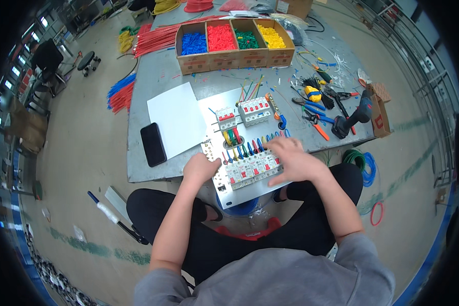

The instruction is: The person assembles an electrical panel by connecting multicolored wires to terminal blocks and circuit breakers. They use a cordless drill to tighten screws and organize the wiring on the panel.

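A pale metal mounting plate (247,194) lies over the table's near edge, overhanging towards my lap. My left hand (201,169) is closed at its left edge, thumb on top and the other fingers mostly hidden. My right hand (294,160) is spread over the right end of a row of circuit breakers (247,172), fingers apart. Short coloured wires (255,147) with ends bent over rise along the row's far side. Farther back on the plate sit a small breaker (226,117) and a wider breaker block (255,110). Thick yellow, green and red wires (232,137) pass through an opening.
Left of the plate are white paper (176,115) and a black phone (153,145). A divided cardboard box (234,58) of coloured caps stands behind. Pliers (311,104), a cordless drill (353,116) and wire scraps lie to the right. Red wire bundles (158,41) lie far left.
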`<move>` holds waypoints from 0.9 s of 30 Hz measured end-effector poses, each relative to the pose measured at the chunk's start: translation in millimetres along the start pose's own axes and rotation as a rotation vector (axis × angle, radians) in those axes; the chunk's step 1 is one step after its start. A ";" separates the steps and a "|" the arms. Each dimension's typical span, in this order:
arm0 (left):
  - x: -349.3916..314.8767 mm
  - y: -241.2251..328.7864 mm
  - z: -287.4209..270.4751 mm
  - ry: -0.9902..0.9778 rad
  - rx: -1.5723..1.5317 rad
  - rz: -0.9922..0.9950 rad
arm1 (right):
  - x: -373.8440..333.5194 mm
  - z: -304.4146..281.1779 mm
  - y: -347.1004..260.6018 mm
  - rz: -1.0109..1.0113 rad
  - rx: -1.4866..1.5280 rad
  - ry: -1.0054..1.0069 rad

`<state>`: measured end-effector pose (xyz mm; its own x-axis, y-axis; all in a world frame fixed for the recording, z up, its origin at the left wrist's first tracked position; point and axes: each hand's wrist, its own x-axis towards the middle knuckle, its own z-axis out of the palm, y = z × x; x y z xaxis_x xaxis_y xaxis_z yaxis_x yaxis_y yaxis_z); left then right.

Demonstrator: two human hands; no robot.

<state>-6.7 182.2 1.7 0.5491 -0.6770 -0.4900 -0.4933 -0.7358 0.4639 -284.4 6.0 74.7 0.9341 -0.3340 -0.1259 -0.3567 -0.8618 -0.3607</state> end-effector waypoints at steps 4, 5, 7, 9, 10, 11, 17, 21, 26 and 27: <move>9.9 -6.4 8.5 -0.002 -0.059 0.032 | 9.7 18.1 -23.0 -0.103 -0.165 0.023; 11.9 -10.2 6.5 -0.013 -0.094 0.036 | 16.2 21.4 -23.9 -0.111 -0.153 0.058; 14.6 -17.5 7.7 0.056 -0.106 0.028 | 18.6 21.6 -25.2 -0.118 -0.165 0.038; 15.2 -23.0 8.1 0.124 -0.132 0.035 | 17.6 24.2 -28.2 -0.113 -0.156 0.032; 8.5 -14.5 3.8 0.160 -0.145 0.067 | 16.2 25.7 -26.4 -0.099 -0.146 0.033; 6.7 -9.5 1.8 0.178 -0.184 0.073 | 14.4 27.2 -23.5 -0.085 -0.136 0.033; -4.9 2.8 -23.3 0.305 -0.334 0.146 | 10.8 18.0 -21.5 -0.122 -0.060 0.150; -18.2 21.7 -41.4 0.384 -0.270 0.193 | 7.2 19.3 -16.8 -0.147 -0.006 0.261; -44.2 73.6 -85.9 0.479 -0.130 0.255 | 1.2 15.8 -17.8 -0.122 0.118 0.420; -45.4 84.1 -94.2 0.511 -0.142 0.296 | 2.9 15.6 -17.5 -0.116 0.162 0.454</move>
<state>-9.5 152.3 132.5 0.6740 -0.7350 0.0748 -0.5991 -0.4845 0.6374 -275.2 26.1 66.2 0.8552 -0.4033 0.3256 -0.2108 -0.8445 -0.4923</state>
